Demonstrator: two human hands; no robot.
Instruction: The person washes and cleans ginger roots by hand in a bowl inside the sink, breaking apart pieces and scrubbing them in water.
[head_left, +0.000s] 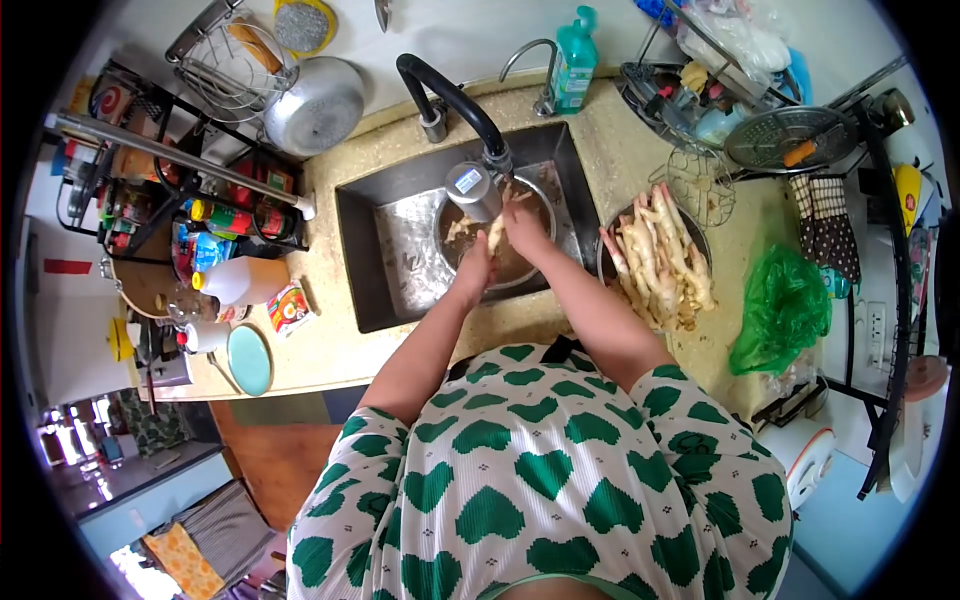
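Over the sink (385, 245), my left hand (478, 268) and my right hand (526, 230) are closed on a pale chicken foot (496, 232). Both hands are above a round metal bowl (551, 215) of brownish water, in which other pale pieces show. A black faucet (462, 103) with a silver head and a small lit display hangs right over the bowl and hides part of it. To the right of the sink, a pile of chicken feet (655, 250) fills another bowl (706, 238) on the counter.
A green plastic bag (783, 308) lies at the right, near a wire rack (697, 185). Behind the sink are a teal soap bottle (574, 62) and a thin tap (541, 75). On the left sit a plastic jug (245, 281), a teal lid (249, 360) and a bottle rack (150, 190).
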